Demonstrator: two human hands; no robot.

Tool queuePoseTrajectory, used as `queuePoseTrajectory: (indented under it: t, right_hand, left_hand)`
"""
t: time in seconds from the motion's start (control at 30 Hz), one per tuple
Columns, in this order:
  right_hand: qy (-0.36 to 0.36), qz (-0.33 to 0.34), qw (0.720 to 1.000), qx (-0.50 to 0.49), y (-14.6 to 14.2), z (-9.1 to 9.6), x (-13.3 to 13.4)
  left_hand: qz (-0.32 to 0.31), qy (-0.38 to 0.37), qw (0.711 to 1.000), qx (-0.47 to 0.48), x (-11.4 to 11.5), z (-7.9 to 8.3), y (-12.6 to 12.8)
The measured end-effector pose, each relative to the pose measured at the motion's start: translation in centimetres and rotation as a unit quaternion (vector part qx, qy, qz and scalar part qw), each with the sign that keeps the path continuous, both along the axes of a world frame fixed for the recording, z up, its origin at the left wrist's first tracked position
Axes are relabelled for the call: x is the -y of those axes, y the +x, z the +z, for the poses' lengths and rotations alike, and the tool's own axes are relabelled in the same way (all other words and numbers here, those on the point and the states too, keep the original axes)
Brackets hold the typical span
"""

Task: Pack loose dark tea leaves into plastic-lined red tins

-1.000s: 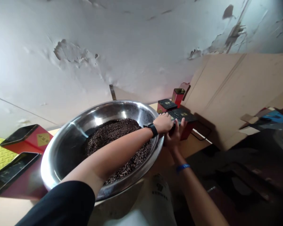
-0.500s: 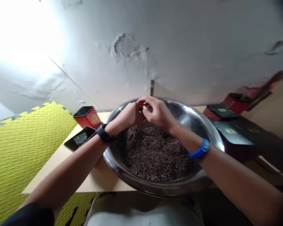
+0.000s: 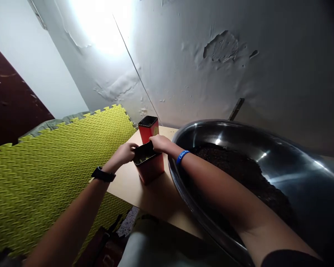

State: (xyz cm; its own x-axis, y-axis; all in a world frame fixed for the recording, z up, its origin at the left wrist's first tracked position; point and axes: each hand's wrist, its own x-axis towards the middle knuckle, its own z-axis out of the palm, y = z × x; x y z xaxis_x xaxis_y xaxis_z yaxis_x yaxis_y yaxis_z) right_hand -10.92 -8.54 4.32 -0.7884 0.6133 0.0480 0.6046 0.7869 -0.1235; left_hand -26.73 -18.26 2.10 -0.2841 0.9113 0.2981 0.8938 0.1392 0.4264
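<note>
Peeling grey wall stood behind a pale table. On the table's left end, set in from the left and front edges, the near red tin stood upright, its mouth open and its interior dark with small yellowish specks. The left hand gripped the left side of its rim, fingers bent and pinching the metal. The right hand was at the opposite side of the rim, fingers curled over and closed on it; the fingertips inside could not be made out. A black watch was on the left wrist, a blue wristband on the right. Just behind, towards the table's back left corner, stood the far red tin, also open. To the right, a large steel basin held dark loose material, beneath the right forearm. Yellow foam matting lay beyond the table's left edge.
</note>
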Motion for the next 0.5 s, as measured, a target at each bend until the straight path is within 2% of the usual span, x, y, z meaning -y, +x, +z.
queuePoseTrajectory:
  t: [0.07, 0.13, 0.2, 0.3, 0.4, 0.5]
  right_hand:
    - [0.012, -0.010, 0.999, -0.040, 0.6, 0.9, 0.0]
    - [0.032, -0.021, 0.993, -0.116, 2.3, 3.1, 0.3]
    - [0.060, -0.020, 0.980, -0.191, 5.0, 6.1, 1.0]
    - [0.119, -0.010, 0.960, -0.252, 10.2, 10.1, 2.4]
    - [0.147, -0.029, 0.955, -0.255, 15.7, 12.4, 3.4]
    - [0.199, -0.076, 0.940, -0.265, 21.3, 12.8, 3.9]
  left_hand:
    - [-0.004, -0.026, 1.000, 0.009, 0.2, 1.9, 0.4]
    - [-0.001, -0.014, 1.000, 0.014, 0.5, 5.0, 1.4]
    - [-0.011, 0.046, 0.999, 0.016, 0.6, 8.5, 3.0]
    - [-0.045, 0.202, 0.978, 0.014, -0.1, 12.9, 6.5]
    - [-0.101, 0.280, 0.954, 0.021, -2.3, 15.6, 11.4]
    - [-0.160, 0.305, 0.936, 0.072, -5.5, 16.9, 17.1]
